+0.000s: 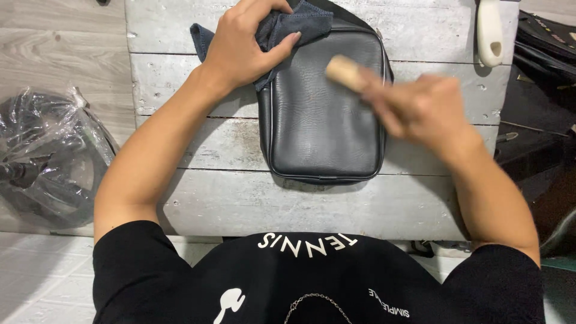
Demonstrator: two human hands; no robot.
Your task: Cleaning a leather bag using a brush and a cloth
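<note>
The fingers (287, 41) of the left hand (243, 48) are curled around a bunched dark blue cloth (282, 27), pinching it against the upper left corner of a small black leather bag (327, 114). The right hand (420, 108) is blurred with motion; its fingers are closed around a light wooden handle (345, 72), probably a brush, whose rounded end pokes out over the upper right part of the bag. Whether the brush touches the leather cannot be told.

The bag lies flat in the middle of a counter (228, 198) made of whitewashed, worn wooden planks, its long side running away from the person, a strap leading off at the top edge. Both bare forearms reach in from below, out of a black T-shirt with white print.

At the counter's top right edge lies a white plastic handle (490, 33). To the left, on the floor, sits a dark object wrapped in a clear plastic bag (48, 159). Dark items lie at the far right, too dim to identify.
</note>
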